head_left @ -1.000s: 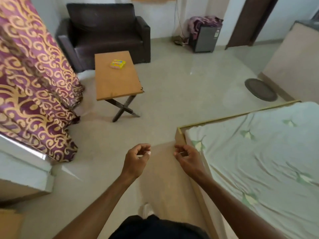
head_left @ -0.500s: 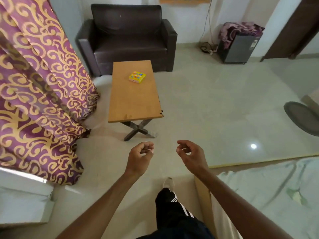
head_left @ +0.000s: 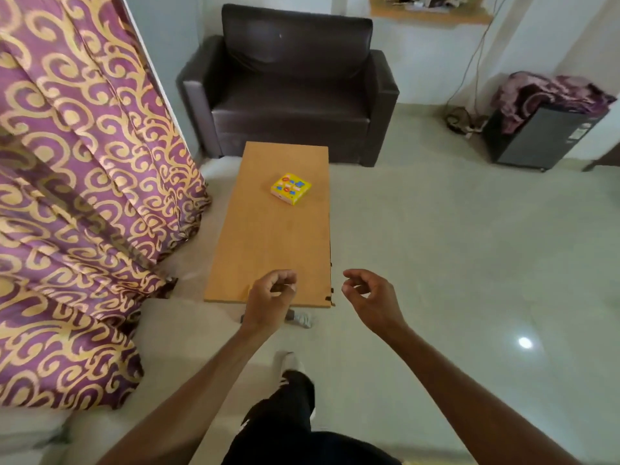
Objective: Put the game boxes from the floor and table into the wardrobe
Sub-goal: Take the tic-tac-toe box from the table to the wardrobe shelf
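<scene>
The left hand [head_left: 270,297] and right hand [head_left: 369,297] hover loosely curled, empty, at the near end of the tan wooden desk [head_left: 268,256]. The flat yellow cardboard game box [head_left: 291,188] lies farther up it. This is probably the approach; next comes a forward reach.

The print on the game box [head_left: 291,188] is too small to read. The bench [head_left: 268,246] hides most of its own legs. The curtain [head_left: 67,196] runs off the left edge.

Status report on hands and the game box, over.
Hands empty: left hand, right hand, loosely curled. Yellow game box on table, far half, untouched. No obstacle seen between.
</scene>
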